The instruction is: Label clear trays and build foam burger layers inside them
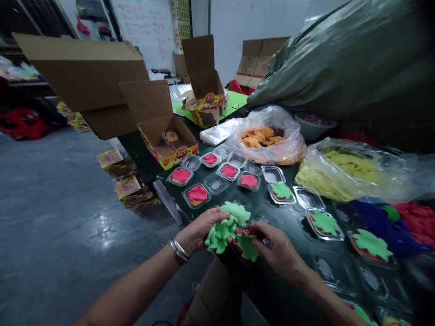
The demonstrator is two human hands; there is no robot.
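Note:
Several green leaf-shaped pieces [222, 232] are bunched in my left hand [197, 230], whose fingers are closed around them. My right hand [280, 253] pinches a single green leaf-shaped piece [249, 246] between thumb and fingers. Beneath that piece, red material shows at the table's near edge, mostly covered by the hands and green pieces. Beyond my hands are clear plastic boxes with red pieces inside, such as this red piece [197, 194]. To the right, other boxes hold a green leaf-shaped piece on top, like this green piece [325, 223].
An open cardboard display box [166, 140] stands at the table's left edge. Plastic bags hold orange pieces [260, 137] and yellow pieces [353, 167]. Red pieces [416, 222] lie far right, near a blue bag [377, 226]. A large grey-green sack [350, 63] bulges over the back right.

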